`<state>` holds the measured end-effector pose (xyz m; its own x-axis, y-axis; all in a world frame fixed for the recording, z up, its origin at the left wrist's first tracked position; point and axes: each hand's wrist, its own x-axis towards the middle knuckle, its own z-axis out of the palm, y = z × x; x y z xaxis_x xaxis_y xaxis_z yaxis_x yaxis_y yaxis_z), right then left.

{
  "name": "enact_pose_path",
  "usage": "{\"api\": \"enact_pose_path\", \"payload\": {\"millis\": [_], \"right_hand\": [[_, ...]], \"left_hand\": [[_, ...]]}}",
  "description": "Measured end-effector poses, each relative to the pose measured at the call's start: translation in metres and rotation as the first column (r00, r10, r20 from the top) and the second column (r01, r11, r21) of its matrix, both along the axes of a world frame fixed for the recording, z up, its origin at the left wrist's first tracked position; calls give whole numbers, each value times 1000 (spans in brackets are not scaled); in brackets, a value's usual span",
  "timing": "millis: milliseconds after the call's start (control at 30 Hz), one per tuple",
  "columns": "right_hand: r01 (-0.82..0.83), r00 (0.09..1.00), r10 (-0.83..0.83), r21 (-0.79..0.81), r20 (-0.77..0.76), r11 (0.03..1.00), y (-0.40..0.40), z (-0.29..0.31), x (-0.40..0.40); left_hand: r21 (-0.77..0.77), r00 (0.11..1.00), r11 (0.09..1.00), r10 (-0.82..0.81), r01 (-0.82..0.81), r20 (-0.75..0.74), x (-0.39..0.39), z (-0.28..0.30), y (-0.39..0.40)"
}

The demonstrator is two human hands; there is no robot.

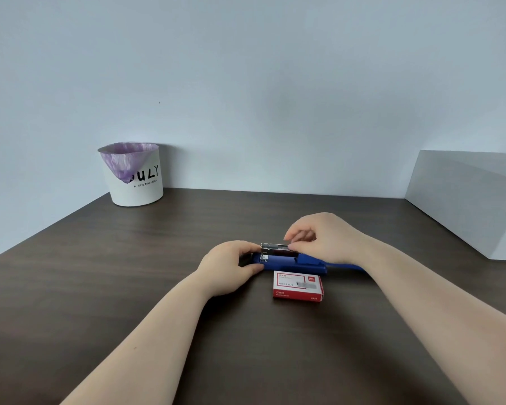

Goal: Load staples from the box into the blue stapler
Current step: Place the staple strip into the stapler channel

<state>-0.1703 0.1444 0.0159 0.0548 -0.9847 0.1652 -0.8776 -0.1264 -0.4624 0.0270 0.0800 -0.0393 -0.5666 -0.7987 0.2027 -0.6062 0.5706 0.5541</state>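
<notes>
The blue stapler lies lengthwise on the dark table, its lid swung open toward the right and its metal staple channel exposed on top. My left hand grips the stapler's left end. My right hand hovers over the channel, its fingertips pinched on the channel's right part; whether a strip of staples lies between them is too small to tell. The red and white staple box lies flat just in front of the stapler and looks closed.
A white bin with a purple liner stands at the back left by the wall. A large white box sits at the right edge of the dark wooden table.
</notes>
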Motion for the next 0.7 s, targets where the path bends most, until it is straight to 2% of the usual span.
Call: {"api": "enact_pose_path", "payload": {"millis": [100, 267, 367, 467, 533, 633, 700], "right_hand": [[74, 995, -73, 8, -68, 997, 7, 1, -19], [176, 906, -69, 224, -417, 959, 16, -6, -36], [259, 893, -120, 277, -433, 925, 23, -2, -47], [248, 906, -99, 325, -411, 913, 29, 3, -54], [262, 890, -111, 295, -443, 919, 30, 10, -54], [328, 838, -222, 135, -498, 935, 29, 26, -51], [297, 855, -227, 81, -465, 951, 27, 37, -45]], "left_hand": [[0, 1000, 1000, 1, -1, -3, 0, -1, -1], [-10, 1000, 1000, 20, -20, 8, 1, -2, -2], [-10, 1000, 1000, 25, -25, 19, -1, -1, 0], [2, 999, 1000, 31, -31, 20, -1, 0, 1], [14, 999, 999, 38, -38, 18, -1, 0, 1], [19, 999, 999, 51, -51, 12, -1, 0, 2], [11, 999, 999, 51, -51, 10, -1, -1, 2]]}}
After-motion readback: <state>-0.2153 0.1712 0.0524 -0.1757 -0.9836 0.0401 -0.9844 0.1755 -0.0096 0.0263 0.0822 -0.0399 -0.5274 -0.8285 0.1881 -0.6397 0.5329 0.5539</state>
